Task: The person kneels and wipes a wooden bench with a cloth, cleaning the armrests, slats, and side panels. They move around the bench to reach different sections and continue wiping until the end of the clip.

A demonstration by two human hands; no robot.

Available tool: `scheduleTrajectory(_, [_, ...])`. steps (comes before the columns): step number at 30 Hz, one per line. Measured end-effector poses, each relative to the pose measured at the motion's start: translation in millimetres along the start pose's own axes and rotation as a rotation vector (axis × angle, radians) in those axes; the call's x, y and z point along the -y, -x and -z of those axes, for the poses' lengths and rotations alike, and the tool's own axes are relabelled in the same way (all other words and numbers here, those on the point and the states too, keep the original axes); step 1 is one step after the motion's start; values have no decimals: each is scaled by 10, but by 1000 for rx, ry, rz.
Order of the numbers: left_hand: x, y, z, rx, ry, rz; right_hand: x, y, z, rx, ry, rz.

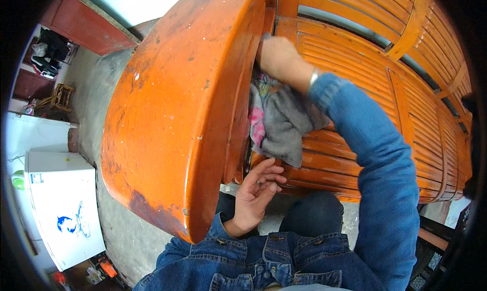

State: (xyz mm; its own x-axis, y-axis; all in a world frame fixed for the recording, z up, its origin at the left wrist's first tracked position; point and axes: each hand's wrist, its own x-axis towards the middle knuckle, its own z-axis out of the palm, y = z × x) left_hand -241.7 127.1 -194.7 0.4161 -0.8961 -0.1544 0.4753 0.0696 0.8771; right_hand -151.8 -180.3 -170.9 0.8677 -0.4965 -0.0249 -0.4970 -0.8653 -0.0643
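Observation:
My right hand (pixel 281 60) grips a grey cloth (pixel 283 121) with a pink-and-white patterned edge and presses it against the inner side of a wooden bench's armrest (pixel 171 85). Most of the cloth hangs loosely over the slatted seat (pixel 327 154), below the hand. The fingertips on the far side are hidden and the hand is slightly blurred. My left hand (pixel 257 196) is raised just below the cloth's lower corner, near the seat's front edge; its fingers are curled but apart, with nothing in them. Worn dark patches and small pale specks mark the armrest's broad orange top.
The slatted backrest (pixel 354 9) runs along the far side of the bench. At the left, a white refrigerator (pixel 64 211) stands on the concrete floor (pixel 125 234). A small wooden stool (pixel 62 97) and a red door panel (pixel 89 24) are farther off. Black mesh (pixel 428 260) shows at lower right.

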Motion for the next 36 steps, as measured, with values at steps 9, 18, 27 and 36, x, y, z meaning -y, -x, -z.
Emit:
scheduleTrajectory(9, [2,-34,75,18,-44,13,252,387,118,91,66,72])
scheduleTrajectory(18, [37,-10,370,-13,-118,93,-100,-223,-61,-49,203,130])
scheduleTrajectory(27, [-817,675,1477,-689,-532,-237,-104,-7,-82,-80,-283,-31])
scheduleTrajectory(36, [-2255,100,659,-124,-1177,-1154,175,-137,-341,-279,-286,-29])
